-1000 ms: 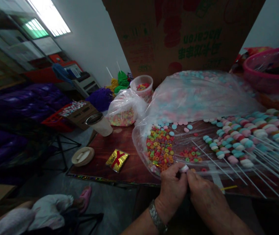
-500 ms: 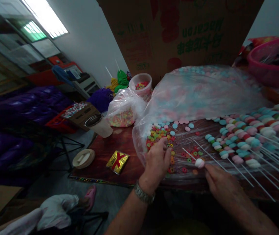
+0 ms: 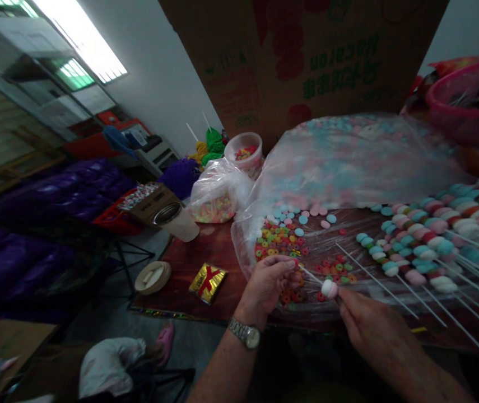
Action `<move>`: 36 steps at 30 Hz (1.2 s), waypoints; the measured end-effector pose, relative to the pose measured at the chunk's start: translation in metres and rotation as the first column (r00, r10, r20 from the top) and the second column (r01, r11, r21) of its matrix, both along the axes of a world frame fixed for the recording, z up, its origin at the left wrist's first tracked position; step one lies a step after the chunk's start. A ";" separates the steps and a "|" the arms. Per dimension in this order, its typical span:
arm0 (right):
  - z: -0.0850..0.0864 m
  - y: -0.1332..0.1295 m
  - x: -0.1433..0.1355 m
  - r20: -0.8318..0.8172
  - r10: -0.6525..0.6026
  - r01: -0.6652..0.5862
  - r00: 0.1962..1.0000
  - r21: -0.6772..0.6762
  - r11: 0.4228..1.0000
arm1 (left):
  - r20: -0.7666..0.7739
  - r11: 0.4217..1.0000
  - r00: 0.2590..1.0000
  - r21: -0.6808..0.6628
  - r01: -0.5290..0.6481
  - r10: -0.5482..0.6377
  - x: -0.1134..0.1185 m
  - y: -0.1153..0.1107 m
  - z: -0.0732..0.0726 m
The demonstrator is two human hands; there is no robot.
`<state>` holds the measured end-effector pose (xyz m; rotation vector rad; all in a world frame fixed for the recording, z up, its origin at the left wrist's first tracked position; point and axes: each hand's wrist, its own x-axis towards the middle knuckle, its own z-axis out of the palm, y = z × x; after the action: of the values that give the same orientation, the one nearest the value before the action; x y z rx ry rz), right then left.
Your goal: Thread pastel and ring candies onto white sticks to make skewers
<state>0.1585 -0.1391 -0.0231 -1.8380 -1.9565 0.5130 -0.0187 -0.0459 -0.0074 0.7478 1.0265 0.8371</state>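
Note:
My right hand is closed on a thin white stick that carries a white and pink marshmallow just past my fingertips. My left hand, with a metal watch at its wrist, pinches a small red ring candy at the free tip of that stick. Whether the candy is threaded on cannot be made out. Under and behind my left hand lie loose ring candies in red, yellow and green. Several skewers of stacked marshmallows lie to the right, beside a bare stick.
A clear plastic bag of pink and blue marshmallows stands before a large cardboard box. Leftward on the table are a bag of candies, a frosted cup, a gold packet and a round container. A pink basin stands at right.
My left hand has moved from the loose ring candies to the stick's tip, now pinching a red ring candy. My right hand has shifted the stick slightly left.

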 end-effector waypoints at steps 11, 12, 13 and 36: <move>0.003 -0.012 -0.003 0.205 0.009 -0.007 0.979 -0.013 1.000 | -0.071 0.998 0.996 0.042 -0.042 0.045 0.009 -0.015 -0.004; 0.003 -0.013 -0.003 0.220 0.005 -0.003 0.975 -0.011 1.000 | -0.134 0.995 0.989 0.088 -0.045 0.057 0.010 -0.016 -0.004; 0.003 -0.013 -0.004 0.228 0.003 -0.002 0.974 -0.002 1.000 | -0.207 0.989 0.976 0.146 -0.036 0.066 0.012 -0.019 -0.005; -0.019 0.003 0.033 -0.258 -0.206 0.237 0.944 0.095 0.967 | -0.960 0.384 0.211 0.267 0.884 0.182 0.048 -0.004 -0.004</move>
<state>0.1913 -0.1364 -0.0417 -1.7927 -1.5599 0.5082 0.0292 -0.0502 -0.0109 2.6072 1.2023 0.1708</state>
